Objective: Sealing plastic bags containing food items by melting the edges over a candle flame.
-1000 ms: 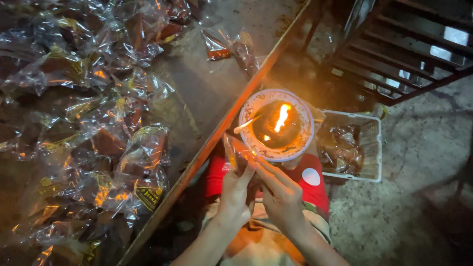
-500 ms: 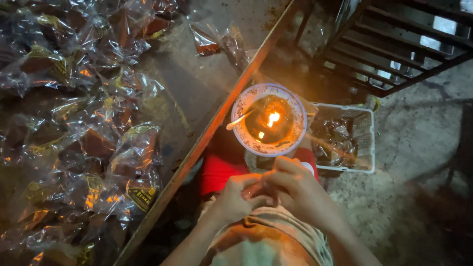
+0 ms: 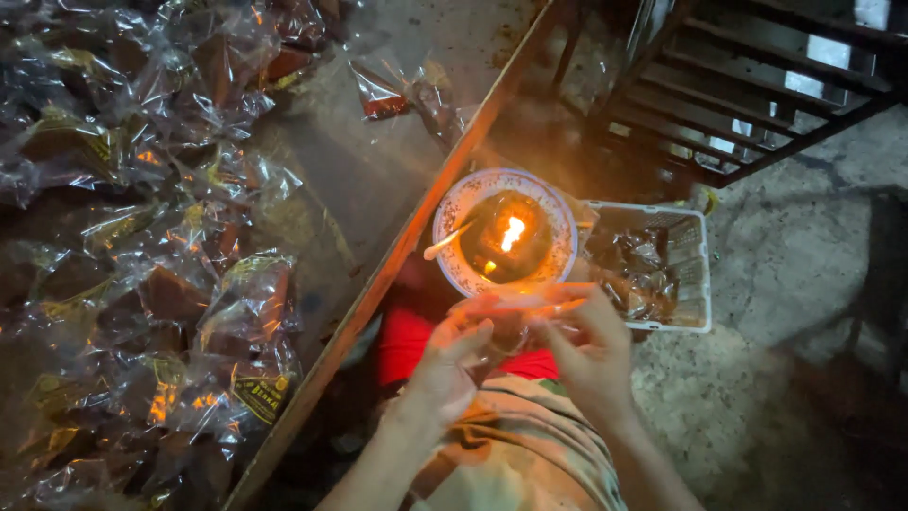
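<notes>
A small clear plastic packet (image 3: 511, 326) is pinched between the left hand (image 3: 445, 364) and right hand (image 3: 586, 345) just below a lit oil lamp (image 3: 506, 241) in a patterned bowl (image 3: 454, 213) — many wrapped sweets (image 3: 170, 284) are heaped on the table (image 3: 359, 170), more wait in a white basket (image 3: 695, 284)

Informal home-type food-packing spot, dim, at floor level. Evidence: wooden board (image 3: 378, 170) piled w/ many clear plastic packets (image 3: 161, 274) of dark sweets; open flame in patterned bowl (image 3: 504, 235) as only close light; white plastic basket (image 3: 662, 270) w/ more pieces; rough concrete floor (image 3: 757, 397); metal stair frame (image 3: 757, 85) adjacent.
</notes>
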